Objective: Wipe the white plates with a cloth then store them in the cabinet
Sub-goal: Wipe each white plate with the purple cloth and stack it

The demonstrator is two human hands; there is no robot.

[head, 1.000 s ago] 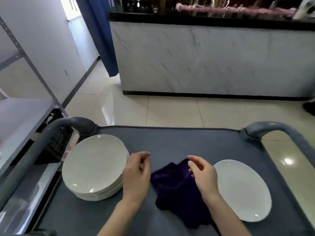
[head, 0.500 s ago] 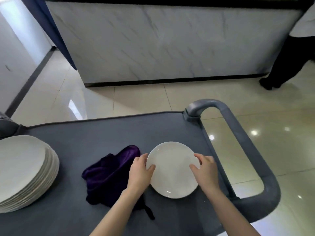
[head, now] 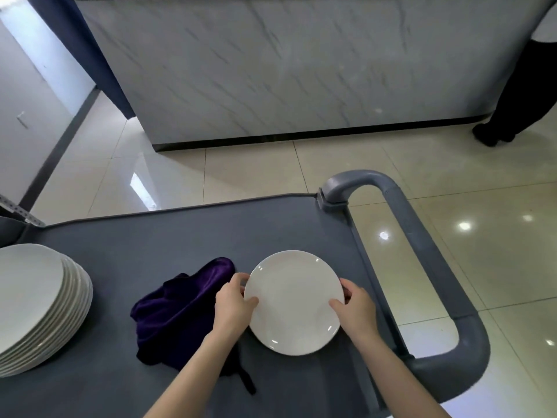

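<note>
Plate point(head: 294, 300), white and single, sits between two bare hands toward the 4 o'clock side of a grey cart point(head: 180, 236). Whether it rests on the cart or is just raised cannot be told. The left hand point(head: 233, 306) grips its rim at 9 o'clock, thumb on the upper face, fingers curled round the edge. The right hand point(head: 355, 309) grips the rim at 3 o'clock in the same way. Both forearms reach in from 6 o'clock.

One crumpled purple cloth point(head: 180, 309) lies just beside the plate at its 9 o'clock, partly under the left wrist. One stack point(head: 33, 297) of white plates, at least eight rims showing, stands well apart at the cart's 9 o'clock edge. The cart carries all three: plate, cloth and stack. Its looped handle point(head: 422, 251) runs along the 3 o'clock side. A marble-fronted counter point(head: 286, 70) stands at 12 o'clock, with one person's dark-clad legs point(head: 524, 86) at 2 o'clock.
</note>
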